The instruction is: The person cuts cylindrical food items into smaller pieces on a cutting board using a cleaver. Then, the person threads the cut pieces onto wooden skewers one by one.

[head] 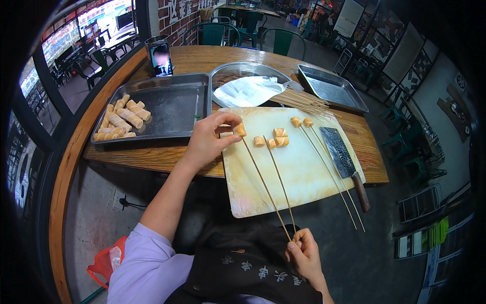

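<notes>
My left hand [214, 137] pinches a short piece of rolled tofu-skin-like food [240, 130], which sits at the tip of a bamboo skewer [262, 178]. Near the apron, my right hand [305, 252] grips the lower ends of that skewer and a second, bare skewer [280, 176]. Several cut pieces [281, 141] lie on the worn white cutting board [258, 190], close to the bare skewer's tip. Two skewers [329, 167], each with one piece on its end, rest to the right. Beside them lies a cleaver [338, 152] with a wooden handle, which projects past the board's edge.
A metal tray [167, 131] at left holds several uncut rolls [127, 116]. Behind the board are a round metal tray [228, 68] with a white plastic bag [248, 91], loose skewers [303, 100] and another metal tray [334, 89]. A phone [161, 60] stands at back left.
</notes>
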Action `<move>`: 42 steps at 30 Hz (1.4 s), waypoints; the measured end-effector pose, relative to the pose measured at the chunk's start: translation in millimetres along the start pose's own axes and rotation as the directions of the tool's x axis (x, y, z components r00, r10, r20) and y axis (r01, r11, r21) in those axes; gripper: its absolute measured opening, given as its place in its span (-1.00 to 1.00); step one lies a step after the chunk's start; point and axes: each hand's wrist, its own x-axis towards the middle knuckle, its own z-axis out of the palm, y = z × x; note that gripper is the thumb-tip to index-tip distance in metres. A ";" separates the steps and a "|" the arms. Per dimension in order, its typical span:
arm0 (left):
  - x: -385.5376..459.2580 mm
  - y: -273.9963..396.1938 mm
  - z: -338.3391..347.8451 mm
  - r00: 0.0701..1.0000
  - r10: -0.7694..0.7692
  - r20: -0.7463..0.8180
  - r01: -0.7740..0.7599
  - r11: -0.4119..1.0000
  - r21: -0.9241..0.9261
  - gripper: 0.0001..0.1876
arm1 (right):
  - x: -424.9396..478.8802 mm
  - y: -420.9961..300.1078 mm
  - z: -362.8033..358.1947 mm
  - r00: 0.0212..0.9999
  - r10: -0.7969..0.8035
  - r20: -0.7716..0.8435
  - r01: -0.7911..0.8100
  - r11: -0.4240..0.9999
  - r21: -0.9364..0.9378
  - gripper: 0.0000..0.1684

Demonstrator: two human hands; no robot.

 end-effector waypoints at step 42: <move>-19.0 -18.9 39.2 0.989 0.151 -0.005 -0.151 0.987 0.054 -0.65 | 20.2 7.4 36.8 0.985 -0.023 -0.170 0.015 0.999 -0.049 -0.71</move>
